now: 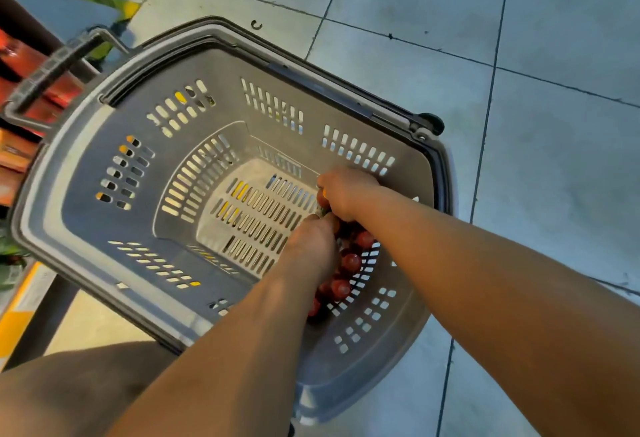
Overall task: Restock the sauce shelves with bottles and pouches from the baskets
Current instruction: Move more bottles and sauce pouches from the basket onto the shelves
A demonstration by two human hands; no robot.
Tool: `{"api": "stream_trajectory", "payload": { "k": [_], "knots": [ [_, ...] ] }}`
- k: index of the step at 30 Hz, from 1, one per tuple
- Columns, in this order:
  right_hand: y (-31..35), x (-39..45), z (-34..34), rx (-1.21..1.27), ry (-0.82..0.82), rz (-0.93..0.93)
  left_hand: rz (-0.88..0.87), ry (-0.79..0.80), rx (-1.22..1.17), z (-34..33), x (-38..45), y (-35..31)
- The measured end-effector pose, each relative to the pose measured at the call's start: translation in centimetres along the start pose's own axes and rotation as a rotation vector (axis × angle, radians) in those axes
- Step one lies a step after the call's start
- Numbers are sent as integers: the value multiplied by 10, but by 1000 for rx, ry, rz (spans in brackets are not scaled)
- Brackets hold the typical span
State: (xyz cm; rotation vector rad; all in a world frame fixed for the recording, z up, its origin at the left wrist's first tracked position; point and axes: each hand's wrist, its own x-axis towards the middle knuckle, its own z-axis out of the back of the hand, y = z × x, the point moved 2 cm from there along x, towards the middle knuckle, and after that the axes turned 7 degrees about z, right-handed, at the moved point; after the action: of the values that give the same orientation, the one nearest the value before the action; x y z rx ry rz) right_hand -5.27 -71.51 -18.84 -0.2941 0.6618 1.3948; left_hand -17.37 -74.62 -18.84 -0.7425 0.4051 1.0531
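Your left hand (313, 239) and right hand (341, 194) both grip red-capped bottles (349, 263) at the basket's (104, 145) right end.

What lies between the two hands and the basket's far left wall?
Only bare slotted basket floor, in the head view. The red-capped bottles cluster at the right end under the left hand and right hand.

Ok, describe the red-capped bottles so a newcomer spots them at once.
Find the grey slotted shopping basket on the tiled floor. Both hands reach into its near right corner, where the red-capped bottles are clustered. They are the only red, rounded tops against the basket's bare grey bottom.
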Motion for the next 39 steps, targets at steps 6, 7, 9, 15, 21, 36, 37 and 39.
{"api": "stream_trajectory", "payload": {
  "k": [6,7,9,15,21,36,37,39],
  "knots": [
    [-3,8,-2,20,-5,-48,-3,-56,-35,1,15,4],
    [-4,8,-4,17,-1,-50,1,-67,-34,0,16,6],
    [-5,8,-6,21,-6,-56,20,-58,-28,-2,14,10],
    [-6,0,-9,39,-37,-74,106,-4,-22,-6,18,20],
    [-10,-1,-13,47,-22,-84,156,25,-59,-4,18,21],
    [13,-14,10,168,-126,-60,258,-121,-217,68,-24,31],
    [17,-18,14,182,-177,-40,266,-147,-249,76,-32,30],
    [28,-26,24,204,-278,0,248,-201,-292,94,-46,30]
  ]
}}
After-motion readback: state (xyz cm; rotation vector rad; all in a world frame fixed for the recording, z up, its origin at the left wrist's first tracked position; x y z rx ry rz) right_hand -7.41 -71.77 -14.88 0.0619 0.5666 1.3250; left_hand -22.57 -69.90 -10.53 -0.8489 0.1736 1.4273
